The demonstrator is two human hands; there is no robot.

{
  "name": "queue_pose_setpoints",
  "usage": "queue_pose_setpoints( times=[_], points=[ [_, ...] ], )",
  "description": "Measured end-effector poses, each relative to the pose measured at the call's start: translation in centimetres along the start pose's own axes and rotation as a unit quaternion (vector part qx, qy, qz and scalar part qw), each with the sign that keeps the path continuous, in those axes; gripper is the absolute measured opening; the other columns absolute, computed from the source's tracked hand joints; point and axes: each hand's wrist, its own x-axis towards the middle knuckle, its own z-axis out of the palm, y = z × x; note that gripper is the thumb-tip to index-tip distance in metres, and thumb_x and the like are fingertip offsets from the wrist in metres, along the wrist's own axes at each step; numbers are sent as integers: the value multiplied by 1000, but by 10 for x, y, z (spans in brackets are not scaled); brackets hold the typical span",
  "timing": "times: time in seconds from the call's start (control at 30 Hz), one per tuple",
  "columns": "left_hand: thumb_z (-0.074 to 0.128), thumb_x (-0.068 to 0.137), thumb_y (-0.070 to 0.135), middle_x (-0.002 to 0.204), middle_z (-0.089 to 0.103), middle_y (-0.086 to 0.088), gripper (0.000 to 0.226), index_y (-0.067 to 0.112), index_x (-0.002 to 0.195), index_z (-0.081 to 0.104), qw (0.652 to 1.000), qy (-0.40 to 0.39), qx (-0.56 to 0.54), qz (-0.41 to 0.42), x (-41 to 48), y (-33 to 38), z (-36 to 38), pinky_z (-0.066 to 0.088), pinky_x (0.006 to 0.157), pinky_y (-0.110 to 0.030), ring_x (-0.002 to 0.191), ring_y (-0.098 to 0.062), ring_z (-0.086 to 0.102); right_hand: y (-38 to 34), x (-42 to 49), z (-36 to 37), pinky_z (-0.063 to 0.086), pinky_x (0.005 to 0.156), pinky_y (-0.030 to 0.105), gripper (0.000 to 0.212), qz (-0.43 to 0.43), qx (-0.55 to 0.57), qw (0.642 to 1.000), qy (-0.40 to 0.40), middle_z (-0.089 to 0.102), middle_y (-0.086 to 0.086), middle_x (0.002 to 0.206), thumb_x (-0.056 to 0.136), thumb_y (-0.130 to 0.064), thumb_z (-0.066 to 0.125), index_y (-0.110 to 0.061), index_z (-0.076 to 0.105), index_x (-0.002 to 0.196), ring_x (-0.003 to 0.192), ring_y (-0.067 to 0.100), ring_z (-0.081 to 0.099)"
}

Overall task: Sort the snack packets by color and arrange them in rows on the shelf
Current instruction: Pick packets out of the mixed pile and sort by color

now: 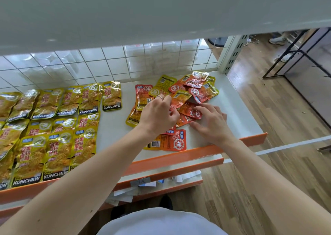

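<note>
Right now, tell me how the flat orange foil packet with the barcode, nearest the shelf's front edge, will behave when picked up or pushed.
The orange foil packet lies flat and thin, so it is probably light and floppy. Its glossy film looks slippery; it would likely slide on the smooth white shelf if pushed.

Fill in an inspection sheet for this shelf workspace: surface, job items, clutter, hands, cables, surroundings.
Surface: white shelf, orange front edge.
Job's things: yellow packets in rows at left; mixed pile of red and yellow at right.
Clutter: papers under the lower shelf.
Grippers: left hand pinches a red packet; right hand rests flat on the pile.
Cables: white cable on the floor beyond the shelf.
Surroundings: wire grid behind, wooden floor.
</note>
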Motion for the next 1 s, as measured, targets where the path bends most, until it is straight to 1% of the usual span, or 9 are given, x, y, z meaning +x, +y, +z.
queue_pose_setpoints(
  times=[0.1, 0.17, 0.23, 0.3, 0.4, 0.57, 0.7, 0.83, 1.0],
  points=[
    [54, 96, 19, 68, 63, -4, 23, 6, 80, 63, 993, 49, -88, -56, -3, -9, -12, 54, 52, -38, 58, -19, 62, -2, -3, -1, 32, 100, 44, 46, -8, 14, 999, 50, 60, -3, 132, 88, -49, 62, -20, 67, 123, 126, 22, 47],
    [57, 96, 18, 70, 67, -6, 21, 9, 79, 66, 966, 79, -189, -158, -7, -18, -25, 58, 59, -39, 65, -21, 67, -9, -3, -6, 35, 92, 38, 38, -19, 43, 993, 108, 64, -3, 121, 89, -44, 55, -18, 69, 112, 116, 21, 54],
    [63, 94, 16, 80, 70, -9, 15, 10, 80, 66, 882, 77, -372, -280, -16, -24, -41, 62, 68, -39, 77, -25, 71, -20, 6, -13, 35, 89, 35, 32, -34, 67, 987, 141, 65, -1, 114, 90, -39, 55, -16, 69, 107, 111, 20, 56],
    [64, 94, 7, 85, 72, -11, 10, 6, 85, 63, 761, 65, -550, -337, -31, -26, -58, 62, 68, -30, 81, -22, 74, -36, 24, -16, 38, 94, 40, 30, -52, 62, 988, 132, 66, 1, 115, 89, -34, 59, -15, 68, 111, 112, 22, 57],
    [62, 92, -4, 80, 72, -9, 17, 9, 82, 57, 679, 88, -643, -343, -50, -32, -77, 60, 63, -22, 76, -18, 74, -68, 58, -11, 39, 102, 46, 38, -74, 12, 996, 43, 64, 5, 126, 90, -27, 65, -15, 62, 125, 119, 27, 56],
    [59, 90, -9, 93, 66, -18, 23, 10, 80, 53, 661, 114, -657, -344, -67, -43, -91, 61, 68, -24, 81, -22, 73, -114, 100, 0, 29, 110, 51, 62, -84, -161, 975, -128, 50, 8, 142, 89, -27, 60, -20, 38, 146, 135, 31, 41],
    [61, 90, -10, 96, 65, -21, 21, 9, 82, 52, 654, 129, -663, -339, -79, -48, -94, 61, 70, -26, 85, -25, 73, -133, 117, 13, 45, 101, 42, 75, -10, -112, 962, -250, 54, 12, 139, 88, -44, 67, -19, 32, 150, 126, 33, 50],
    [62, 89, -9, 97, 66, -23, 19, 7, 84, 54, 645, 133, -665, -352, -85, -51, -93, 61, 74, -28, 85, -26, 73, -128, 121, 21, 42, 101, 49, 51, -30, -186, 968, -168, 56, 14, 127, 87, -43, 65, -17, 52, 128, 122, 38, 49],
    [59, 89, -14, 87, 70, -11, 23, 7, 96, 54, 641, 118, -672, -352, -90, -47, -88, 60, 68, -27, 85, -25, 72, -131, 107, 19, 48, 65, 37, 12, -149, -230, 954, -123, 60, 14, 85, 89, -11, 55, -3, 62, 94, 88, 37, 64]
  ],
)
